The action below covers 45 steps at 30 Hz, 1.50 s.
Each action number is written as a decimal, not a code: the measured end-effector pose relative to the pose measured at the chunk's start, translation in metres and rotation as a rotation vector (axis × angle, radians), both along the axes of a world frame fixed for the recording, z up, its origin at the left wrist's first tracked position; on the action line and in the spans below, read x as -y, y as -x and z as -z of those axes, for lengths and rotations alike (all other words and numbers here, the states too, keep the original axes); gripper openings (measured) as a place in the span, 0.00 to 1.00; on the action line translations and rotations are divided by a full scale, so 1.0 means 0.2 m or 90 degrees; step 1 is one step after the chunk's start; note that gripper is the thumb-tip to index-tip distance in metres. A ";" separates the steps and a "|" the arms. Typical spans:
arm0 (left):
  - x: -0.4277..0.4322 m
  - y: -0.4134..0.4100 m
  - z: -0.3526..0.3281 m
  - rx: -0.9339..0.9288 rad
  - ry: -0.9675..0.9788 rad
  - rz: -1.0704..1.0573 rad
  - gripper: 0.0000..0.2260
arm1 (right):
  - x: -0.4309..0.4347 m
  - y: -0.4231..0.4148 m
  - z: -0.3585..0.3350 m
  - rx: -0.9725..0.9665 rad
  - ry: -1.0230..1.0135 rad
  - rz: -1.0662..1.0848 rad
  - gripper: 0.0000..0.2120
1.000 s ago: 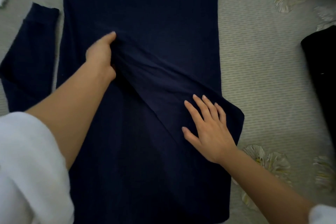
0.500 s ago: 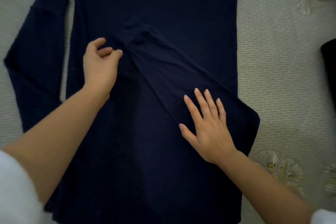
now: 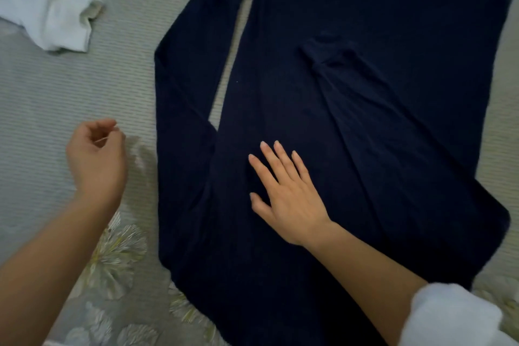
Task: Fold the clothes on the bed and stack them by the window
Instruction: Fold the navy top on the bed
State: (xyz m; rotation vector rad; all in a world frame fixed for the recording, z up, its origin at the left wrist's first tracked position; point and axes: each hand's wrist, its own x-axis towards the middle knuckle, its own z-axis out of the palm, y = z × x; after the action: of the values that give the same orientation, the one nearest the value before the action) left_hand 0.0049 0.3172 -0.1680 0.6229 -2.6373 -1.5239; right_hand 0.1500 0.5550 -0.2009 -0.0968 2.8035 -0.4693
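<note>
Left hand (image 3: 95,160) has come off the folded sleeve and now hangs over the bedspread (image 3: 70,87), left of centre, clear of the cloth. Its fingers are loosely curled and motion-blurred, and nothing shows in its grasp. Right hand (image 3: 286,196) has shifted from the sleeve's fold onto the body of the navy top (image 3: 393,36), where it lies flat with fingers straight and spread, pressing the fabric.

Navy top lies spread on the bed and fills the centre and right of the frame. Its upper end is cut off by the top edge, its lower end by the bottom edge.

One sleeve (image 3: 365,109) lies folded diagonally across the body. Dark on dark, its cuff is hard to make out. The other sleeve (image 3: 191,78) lies unfolded to the left of the body, with a strip of bedspread between them.

White clothes (image 3: 47,3) lie crumpled at the upper left, partly cut off. A white cuff (image 3: 449,317) covers the right forearm at the lower right.
</note>
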 end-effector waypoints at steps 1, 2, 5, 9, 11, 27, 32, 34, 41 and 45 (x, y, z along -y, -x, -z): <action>0.02 0.01 0.01 0.029 -0.039 -0.014 0.08 | 0.00 -0.01 0.02 -0.001 -0.016 -0.001 0.30; 0.02 0.02 0.02 0.059 -0.079 -0.026 0.07 | 0.00 -0.01 0.03 -0.004 -0.035 -0.001 0.30; -0.02 0.10 0.03 0.131 -0.111 -0.004 0.03 | 0.01 -0.02 0.04 -0.019 -0.060 0.010 0.30; -0.12 0.22 0.02 0.237 -0.110 0.107 0.08 | 0.02 -0.02 0.05 -0.036 -0.066 0.018 0.30; -0.15 0.26 0.00 0.257 -0.054 0.143 0.07 | 0.02 -0.02 0.05 -0.042 -0.069 0.018 0.30; -0.52 0.32 0.00 0.214 -0.040 0.213 0.13 | 0.02 -0.02 0.07 -0.080 -0.074 0.019 0.30; -0.47 0.40 -0.12 0.545 -0.163 0.289 0.14 | 0.02 -0.01 0.07 -0.076 -0.077 0.017 0.30; -0.40 0.39 -0.13 0.526 -0.272 0.248 0.11 | 0.02 -0.02 0.07 -0.072 -0.076 0.017 0.30; -0.03 0.40 -0.16 0.187 -0.475 -0.128 0.08 | 0.02 -0.01 0.06 -0.043 -0.082 0.014 0.30; 0.05 0.35 -0.24 -0.133 -0.171 -0.118 0.11 | 0.03 -0.01 0.01 -0.017 -0.062 0.009 0.29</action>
State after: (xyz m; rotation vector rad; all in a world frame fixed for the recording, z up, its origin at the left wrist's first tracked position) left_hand -0.0657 0.3068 -0.1210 0.6592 -2.1791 -1.7909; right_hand 0.1510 0.5485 -0.2034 -0.0632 2.8485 -0.3372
